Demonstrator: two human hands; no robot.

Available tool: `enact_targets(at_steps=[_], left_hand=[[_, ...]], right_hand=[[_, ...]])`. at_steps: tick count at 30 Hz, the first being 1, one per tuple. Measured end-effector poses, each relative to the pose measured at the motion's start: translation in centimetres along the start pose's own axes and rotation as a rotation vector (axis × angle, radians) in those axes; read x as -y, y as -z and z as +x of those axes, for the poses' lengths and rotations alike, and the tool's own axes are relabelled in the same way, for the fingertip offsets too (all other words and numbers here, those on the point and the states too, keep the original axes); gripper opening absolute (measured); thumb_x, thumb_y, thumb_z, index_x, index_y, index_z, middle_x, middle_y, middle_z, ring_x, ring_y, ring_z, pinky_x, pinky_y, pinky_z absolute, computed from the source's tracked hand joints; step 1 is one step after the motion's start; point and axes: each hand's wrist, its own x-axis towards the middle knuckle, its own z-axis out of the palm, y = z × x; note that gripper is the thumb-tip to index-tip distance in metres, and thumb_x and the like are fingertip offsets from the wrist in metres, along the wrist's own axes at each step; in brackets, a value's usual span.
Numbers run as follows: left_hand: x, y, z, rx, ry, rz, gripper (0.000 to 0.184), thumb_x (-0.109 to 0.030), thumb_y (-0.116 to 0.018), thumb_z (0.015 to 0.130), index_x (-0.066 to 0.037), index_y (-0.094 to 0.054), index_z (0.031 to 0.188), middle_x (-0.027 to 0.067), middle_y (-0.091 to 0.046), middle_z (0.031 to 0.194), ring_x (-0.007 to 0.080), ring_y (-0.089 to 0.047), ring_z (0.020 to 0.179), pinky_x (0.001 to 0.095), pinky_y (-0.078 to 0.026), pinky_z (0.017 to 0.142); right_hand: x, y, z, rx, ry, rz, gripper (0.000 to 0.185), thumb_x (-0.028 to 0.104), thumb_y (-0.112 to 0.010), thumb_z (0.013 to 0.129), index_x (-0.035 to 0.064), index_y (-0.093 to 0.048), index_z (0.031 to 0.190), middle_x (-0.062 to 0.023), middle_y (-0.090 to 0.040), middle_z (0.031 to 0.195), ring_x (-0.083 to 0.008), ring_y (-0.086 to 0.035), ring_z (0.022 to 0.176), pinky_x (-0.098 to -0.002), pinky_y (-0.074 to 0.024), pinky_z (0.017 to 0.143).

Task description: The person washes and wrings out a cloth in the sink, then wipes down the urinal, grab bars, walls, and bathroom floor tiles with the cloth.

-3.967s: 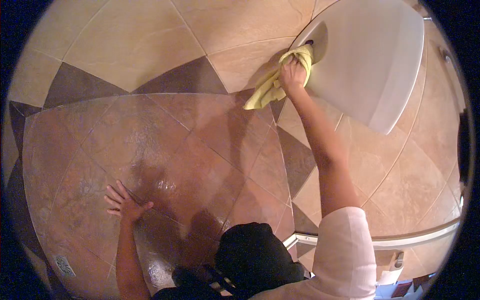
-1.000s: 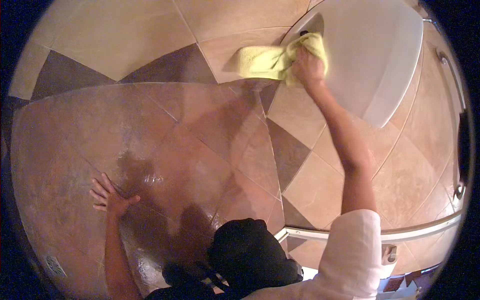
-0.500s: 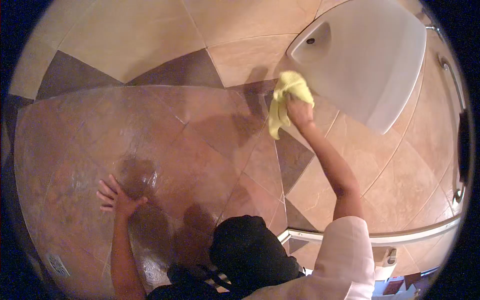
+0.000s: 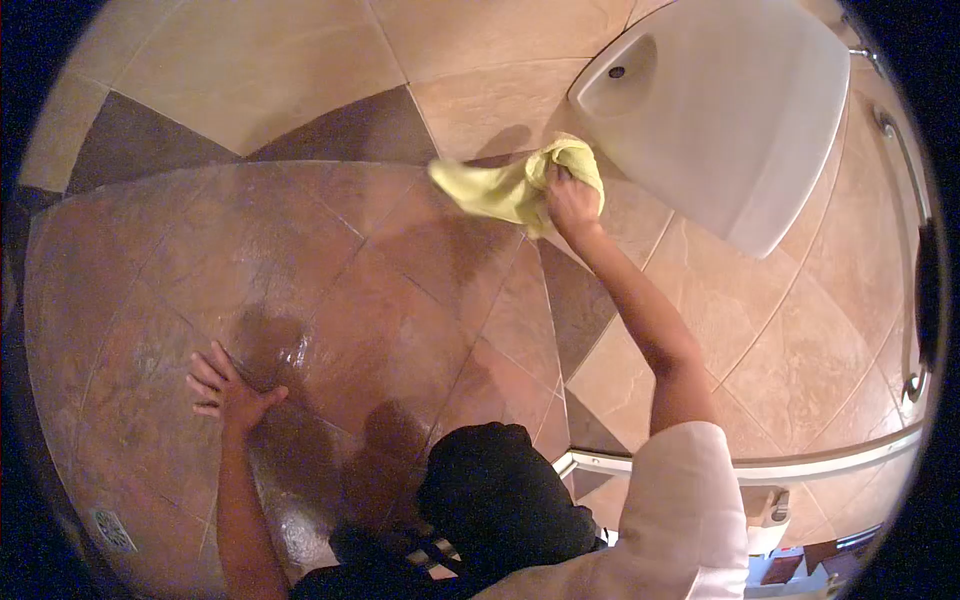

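My right hand point(image 4: 573, 205) is closed around a bunched yellow cloth point(image 4: 492, 193), beside the left edge of a white basin-like fixture point(image 4: 715, 120). One end of the cloth trails out to the left, blurred by motion, over the border of the brown tiles. Far to the left, my left hand point(image 4: 236, 397) has its fingers spread, palm toward the wet, shiny brown tiled surface point(image 4: 350, 300). Whether its palm presses on the tiles I cannot tell. Nothing is held in it.
Beige tiles point(image 4: 510, 105) and dark triangular tiles point(image 4: 345, 130) border the brown area. A small grate point(image 4: 112, 531) lies at lower left. On the right are a metal grab bar point(image 4: 916, 200) and a white rail point(image 4: 800, 467). Black clothing point(image 4: 500, 495) fills the bottom middle.
My right hand has moved a little left, and the cloth's loose end has swung from hanging down to stretching left. My left hand stays in nearly the same spot, fingers spread.
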Motion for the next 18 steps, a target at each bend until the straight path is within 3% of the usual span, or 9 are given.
enact_targets(at_steps=[1,3,5,8,11,13,15,17,18], left_hand=[[0.0,-0.2,0.1,-0.011,-0.006,0.001,0.144,-0.053,-0.085,0.038,-0.026,0.01,0.143,0.0118,0.023,0.147,0.0471,0.02,0.131,0.0739,-0.002,0.094],[-0.2,-0.2,0.0,-0.023,0.002,0.015,0.144,-0.051,-0.085,0.038,-0.026,0.01,0.143,0.0118,0.022,0.148,0.047,0.02,0.131,0.0739,-0.002,0.094],[-0.5,-0.1,-0.2,-0.04,-0.001,0.028,0.143,-0.05,-0.086,0.039,-0.026,0.009,0.143,0.0117,0.021,0.148,0.0469,0.02,0.131,0.0738,-0.002,0.094],[-0.9,0.2,-0.5,-0.053,0.016,0.017,0.141,-0.046,-0.086,0.041,-0.027,0.01,0.143,0.0109,0.02,0.148,0.0456,0.02,0.132,0.0733,-0.002,0.095],[-1.2,0.8,-0.8,-0.045,0.027,-0.015,0.141,-0.043,-0.087,0.041,-0.028,0.009,0.143,0.0095,0.02,0.148,0.0441,0.019,0.132,0.0724,-0.001,0.096],[-1.4,0.9,-0.8,-0.029,0.054,0.001,0.142,-0.041,-0.088,0.04,-0.028,0.008,0.143,0.0084,0.02,0.149,0.0433,0.019,0.133,0.0718,-0.001,0.097],[-0.6,0.0,-0.1,-0.048,0.045,0.003,0.142,-0.041,-0.088,0.039,-0.028,0.009,0.143,0.0083,0.02,0.149,0.0433,0.019,0.133,0.0718,-0.001,0.097],[-0.9,-0.5,-0.2,-0.068,0.027,0.004,0.143,-0.041,-0.088,0.039,-0.029,0.009,0.143,0.0083,0.02,0.149,0.0432,0.019,0.133,0.0719,-0.002,0.097],[-1.1,-0.1,-0.3,-0.047,0.052,0.016,0.143,-0.042,-0.088,0.039,-0.029,0.01,0.143,0.0087,0.021,0.148,0.0432,0.019,0.133,0.0718,-0.002,0.097]], right_hand=[[-0.6,0.3,-0.7,-0.229,0.074,-0.074,0.043,0.02,-0.046,0.084,0.004,-0.049,0.124,-0.0123,-0.064,0.105,-0.0247,-0.062,0.095,-0.0366,-0.0438,0.091],[-2.6,3.2,0.0,-0.316,0.148,-0.164,0.047,0.021,-0.045,0.085,0.008,-0.043,0.13,-0.0095,-0.061,0.11,-0.0228,-0.061,0.096,-0.0366,-0.0464,0.086],[-4.0,8.2,2.0,0.455,-0.152,0.104,0.049,0.021,-0.044,0.085,0.0121,-0.04,0.133,-0.0076,-0.057,0.118,-0.0221,-0.058,0.101,-0.0358,-0.047,0.084],[-9.1,4.5,0.7,-0.196,0.078,-0.166,0.048,0.019,-0.046,0.085,0.02,-0.041,0.133,-0.004,-0.058,0.116,-0.0202,-0.058,0.097,-0.0349,-0.048,0.079],[-12.4,8.3,-4.9,-0.306,0.123,-0.061,0.045,0.014,-0.054,0.079,0.0174,-0.049,0.124,-0.0052,-0.062,0.106,-0.022,-0.059,0.092,-0.0367,-0.0475,0.079],[-14.5,10.9,-9.5,-0.106,-0.017,-0.048,0.038,0.015,-0.058,0.077,0.0172,-0.056,0.115,-0.0058,-0.063,0.101,-0.0247,-0.057,0.097,-0.0389,-0.0461,0.081],[-18.0,11.0,-14.7,-0.166,-0.104,-0.091,0.032,0.018,-0.062,0.075,0.015,-0.061,0.107,-0.0069,-0.064,0.098,-0.0276,-0.057,0.099,-0.0443,-0.0424,0.087],[-19.5,15.6,-15.5,-0.358,-0.095,-0.298,0.028,0.03,-0.064,0.073,0.0171,-0.064,0.099,-0.001,-0.065,0.088,-0.0225,-0.059,0.09,-0.044,-0.0439,0.08],[-20.3,16.0,-16.3,-0.256,-0.191,-0.237,0.029,0.031,-0.064,0.072,0.0155,-0.064,0.096,-0.0033,-0.064,0.087,-0.0229,-0.06,0.086,-0.0417,-0.0445,0.076]])
